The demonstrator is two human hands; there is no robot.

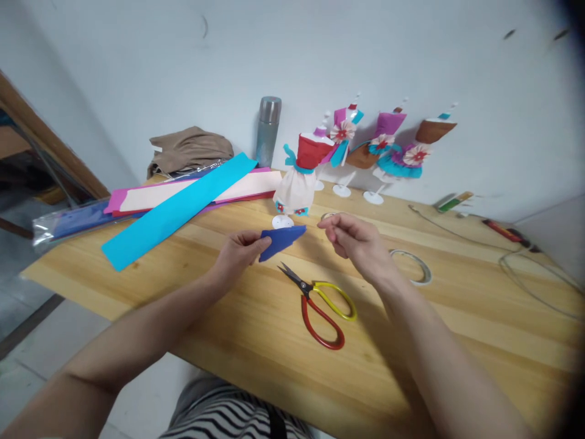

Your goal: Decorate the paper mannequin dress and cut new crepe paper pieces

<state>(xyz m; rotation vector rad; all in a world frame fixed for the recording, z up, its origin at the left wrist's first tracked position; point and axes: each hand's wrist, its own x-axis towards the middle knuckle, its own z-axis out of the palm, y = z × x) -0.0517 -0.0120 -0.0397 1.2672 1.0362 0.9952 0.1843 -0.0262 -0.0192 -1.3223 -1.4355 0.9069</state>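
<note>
My left hand (242,250) pinches the left end of a small dark blue piece (281,241), which points to the right above the table. Just right of its tip is my right hand (350,238), thumb and forefinger brought together; whether anything lies between them is too small to tell. Below the hands lie scissors (305,288) with slightly parted blades and one red and one yellow handle. Behind the blue piece stands a small dress form (301,177) in a red top, turquoise sash and cream skirt, on a white round base.
Coloured strips, a turquoise one (178,213) on top, lie left beside brown cloth (192,149). A flask (268,131) and several dressed forms (384,146) stand by the wall. A tape roll (414,266), cable (525,283) and red tool (500,230) are right.
</note>
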